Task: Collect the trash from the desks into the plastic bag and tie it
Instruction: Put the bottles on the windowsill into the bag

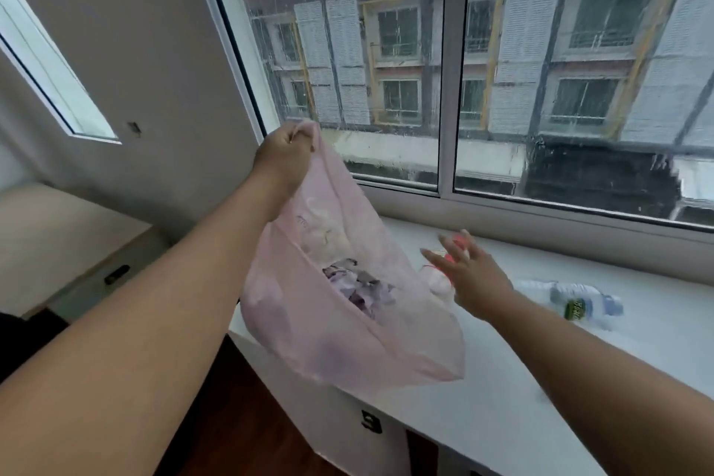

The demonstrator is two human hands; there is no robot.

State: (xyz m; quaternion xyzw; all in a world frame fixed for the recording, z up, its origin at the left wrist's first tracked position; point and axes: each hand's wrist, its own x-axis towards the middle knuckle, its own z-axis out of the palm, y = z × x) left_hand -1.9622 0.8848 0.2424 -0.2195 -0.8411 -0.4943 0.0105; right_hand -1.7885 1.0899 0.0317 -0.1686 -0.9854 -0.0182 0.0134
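Pink plastic bag: left hand grips | bottle label green, unreadable

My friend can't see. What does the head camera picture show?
The left hand holds up a pink plastic bag of trash at a white desk. The open right hand hovers beside it; a water bottle lies nearby.

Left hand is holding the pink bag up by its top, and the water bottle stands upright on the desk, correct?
Not quite. The head view shows the water bottle lying on its side on the desk. The left hand does hold the pink bag by its top.
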